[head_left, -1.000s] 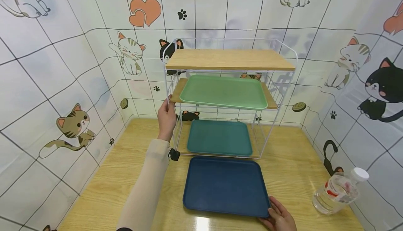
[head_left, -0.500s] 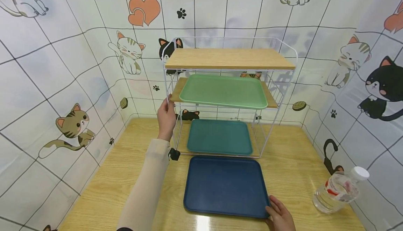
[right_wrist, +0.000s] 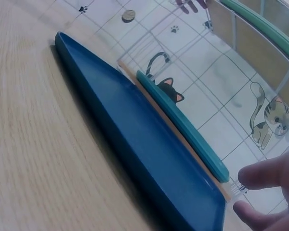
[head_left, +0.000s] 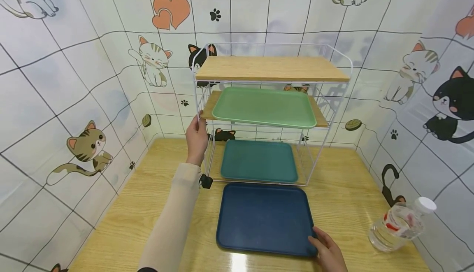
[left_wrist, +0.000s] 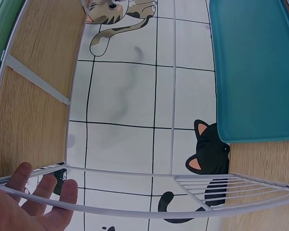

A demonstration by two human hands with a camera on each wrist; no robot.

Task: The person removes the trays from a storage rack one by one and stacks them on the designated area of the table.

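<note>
A white wire rack (head_left: 321, 152) with wooden shelves stands on the table. My left hand (head_left: 196, 138) grips its left side at the middle shelf, fingers (left_wrist: 67, 195) around the white wire. On that shelf lies a light green tray (head_left: 264, 106), its front edge jutting out. A teal tray (head_left: 259, 161) rests on the bottom shelf. In front of the rack, a navy blue tray (head_left: 266, 219) lies on the table. My right hand (head_left: 328, 250) is at its front right corner; in the right wrist view its thumb and finger (right_wrist: 262, 175) are spread apart beside the tray's end.
A clear water bottle (head_left: 398, 227) with a white cap stands at the right, near a black hook-like shape (head_left: 387, 185). Sheets printed with cats and grid lines surround the wooden table (head_left: 148, 189) at the back and sides. The rack's top board (head_left: 270, 68) is bare.
My right hand's fingers have shifted up along the navy tray's right edge, and those that were under its front corner have come away. The left hand keeps its place on the rack.
</note>
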